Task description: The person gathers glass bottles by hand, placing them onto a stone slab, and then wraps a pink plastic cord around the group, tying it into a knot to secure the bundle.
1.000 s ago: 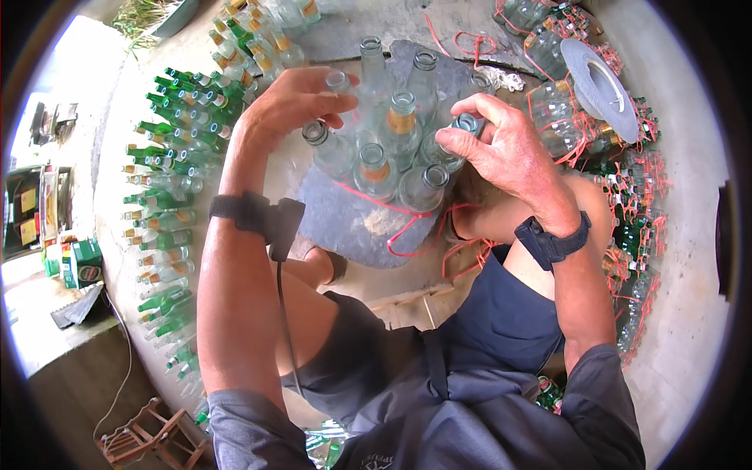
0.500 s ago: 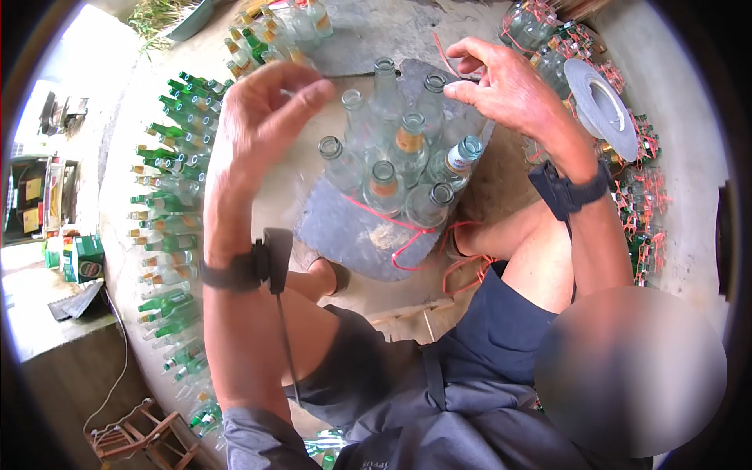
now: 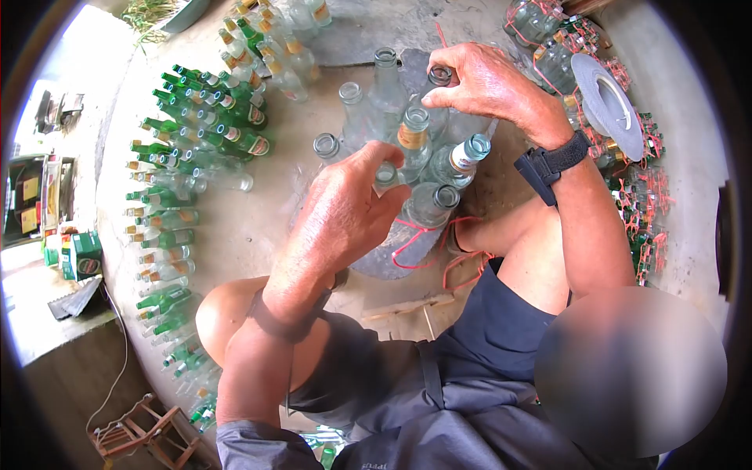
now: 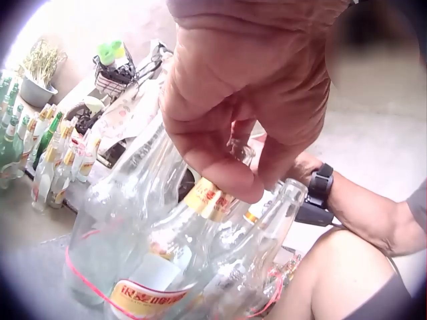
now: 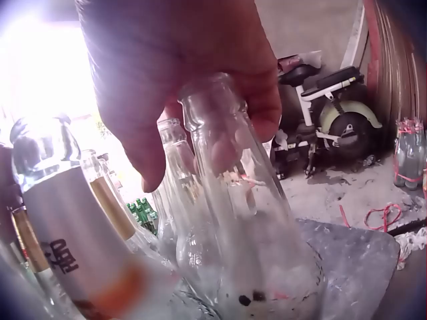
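Observation:
Several clear glass bottles stand in a cluster on a dark slab [image 5: 360, 260], a red string around their lower part. My left hand [image 3: 345, 207] has its fingers and thumb round the neck of a front bottle with a gold neck label [image 4: 208, 200]. At the back right of the cluster, my right hand [image 3: 497, 86] curls its fingers and thumb round the mouth of a clear bottle [image 5: 230, 153]. Between the hands stand a gold-labelled bottle [image 3: 413, 137] and a white-labelled bottle [image 3: 464, 157]. The left hand hides part of the cluster's front left.
Rows of green bottles [image 3: 168, 219] line the left side, with more bottles [image 3: 274, 47] at the back left. String-tied bottle bundles [image 3: 552, 66] and a grey hat [image 3: 599, 98] lie to the right. A small wooden stool [image 3: 149, 439] is at the lower left. An electric bike [image 5: 333, 107] stands beyond.
My left hand has come down from the cluster's back left to a front bottle. My right hand has left the white-labelled bottle and moved back to another bottle's mouth.

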The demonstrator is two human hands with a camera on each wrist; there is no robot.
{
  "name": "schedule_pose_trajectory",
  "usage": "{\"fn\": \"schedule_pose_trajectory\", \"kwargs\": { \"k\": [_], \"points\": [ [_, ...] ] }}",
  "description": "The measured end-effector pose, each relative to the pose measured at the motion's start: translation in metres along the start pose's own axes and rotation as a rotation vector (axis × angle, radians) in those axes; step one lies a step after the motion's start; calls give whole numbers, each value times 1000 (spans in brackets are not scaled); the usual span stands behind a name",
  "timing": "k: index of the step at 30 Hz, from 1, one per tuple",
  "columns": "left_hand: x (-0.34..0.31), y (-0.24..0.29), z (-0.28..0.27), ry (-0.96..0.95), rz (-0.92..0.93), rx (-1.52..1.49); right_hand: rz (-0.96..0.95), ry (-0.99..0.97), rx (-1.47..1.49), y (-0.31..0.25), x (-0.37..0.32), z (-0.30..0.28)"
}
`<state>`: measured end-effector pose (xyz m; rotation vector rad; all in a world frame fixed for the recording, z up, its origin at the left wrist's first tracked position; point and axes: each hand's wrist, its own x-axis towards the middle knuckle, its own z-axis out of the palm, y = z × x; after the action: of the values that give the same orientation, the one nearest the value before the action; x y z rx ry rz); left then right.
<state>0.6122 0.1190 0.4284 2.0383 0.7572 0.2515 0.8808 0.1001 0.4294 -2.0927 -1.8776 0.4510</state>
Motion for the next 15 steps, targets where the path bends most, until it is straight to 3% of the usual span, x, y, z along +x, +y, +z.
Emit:
{"fn": "schedule_pose_trajectory", "kwargs": {
  "k": [2, 7, 15],
  "points": [
    [2, -3, 6, -4, -77, -11, -44, 102, -13, 3, 0, 9],
    [6, -13, 18, 43, -128, -79, -8, 73, -38, -1, 0, 8],
    [-1, -9, 21, 95, -60, 6, -19, 153, -75, 0, 0, 13]
  ]
}}
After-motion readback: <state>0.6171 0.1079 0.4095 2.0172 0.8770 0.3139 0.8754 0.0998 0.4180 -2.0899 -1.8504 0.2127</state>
